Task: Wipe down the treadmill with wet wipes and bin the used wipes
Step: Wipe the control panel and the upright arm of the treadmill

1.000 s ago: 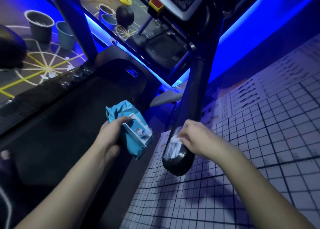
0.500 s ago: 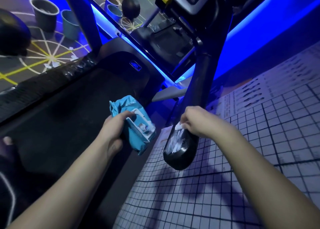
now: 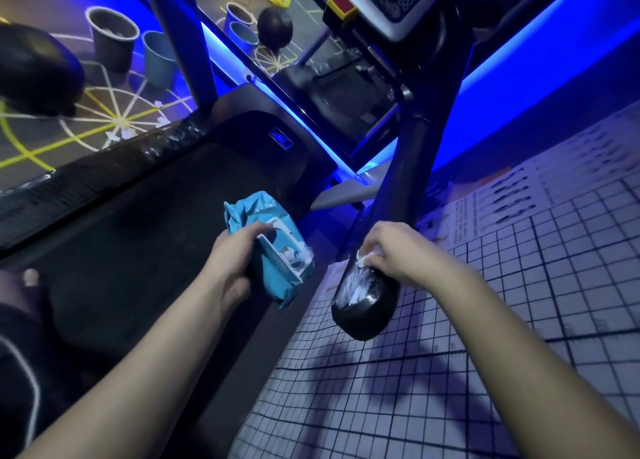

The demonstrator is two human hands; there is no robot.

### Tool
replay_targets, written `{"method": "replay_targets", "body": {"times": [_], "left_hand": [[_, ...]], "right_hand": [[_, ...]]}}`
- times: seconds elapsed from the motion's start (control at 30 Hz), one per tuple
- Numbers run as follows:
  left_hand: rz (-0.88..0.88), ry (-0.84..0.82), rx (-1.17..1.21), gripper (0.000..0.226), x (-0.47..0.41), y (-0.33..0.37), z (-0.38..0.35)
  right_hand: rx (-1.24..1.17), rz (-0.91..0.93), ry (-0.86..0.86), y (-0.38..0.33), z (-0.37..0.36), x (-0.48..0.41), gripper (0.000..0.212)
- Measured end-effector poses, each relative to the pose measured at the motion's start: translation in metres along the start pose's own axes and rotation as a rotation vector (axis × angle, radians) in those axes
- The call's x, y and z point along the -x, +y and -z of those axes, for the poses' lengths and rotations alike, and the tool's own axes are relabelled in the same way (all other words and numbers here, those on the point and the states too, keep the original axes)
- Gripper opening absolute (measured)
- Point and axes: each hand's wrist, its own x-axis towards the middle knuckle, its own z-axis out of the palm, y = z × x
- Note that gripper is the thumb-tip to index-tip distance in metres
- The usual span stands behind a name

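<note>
My left hand (image 3: 230, 261) grips the blue pack (image 3: 277, 250), fingers curled under it and thumb on top beside the flap. The flap stands open and a white sheet shows in the slot. The pack hangs over the belt's (image 3: 138, 216) right edge, at 9 o'clock from the rail (image 3: 367, 299) end. My right hand (image 3: 394, 250) has its fingers bunched together, pinching a crumpled wipe (image 3: 367, 256) down onto the top of the black rail. White wet streaks lie on the rounded end just below the wipe, at 6 o'clock from it. The rail end hangs over the grid mat (image 3: 450, 372). Far off at 10 o'clock a grey bucket (image 3: 112, 39) stands on the floor with something pale in it, I cannot tell what. A blue bucket (image 3: 159, 58) stands just beside it at its 4 o'clock, and I cannot see what it holds
</note>
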Motion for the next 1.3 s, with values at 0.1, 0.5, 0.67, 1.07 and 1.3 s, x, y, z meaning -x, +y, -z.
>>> {"method": "replay_targets", "body": {"times": [0.1,0.5,0.67,1.07,1.3], "left_hand": [[0.012,-0.007,-0.016,0.027,0.003,-0.004,-0.002],[0.036,-0.018,-0.008,0.031,0.007,-0.007,0.003],[0.015,-0.010,0.001,0.031,0.006,-0.002,0.004],[0.001,0.010,0.016,0.033,0.003,-0.006,0.001],[-0.002,0.007,0.053,0.033,0.002,0.004,0.001]], "right_hand": [[0.044,-0.033,-0.041,-0.004,0.000,-0.006,0.025],[0.095,0.036,-0.217,-0.038,0.004,0.018,0.010],[-0.099,0.050,-0.159,-0.027,0.021,0.002,0.010],[0.109,0.035,-0.116,-0.022,-0.003,-0.011,0.017],[0.166,0.127,-0.245,-0.049,-0.005,0.012,0.012]]}}
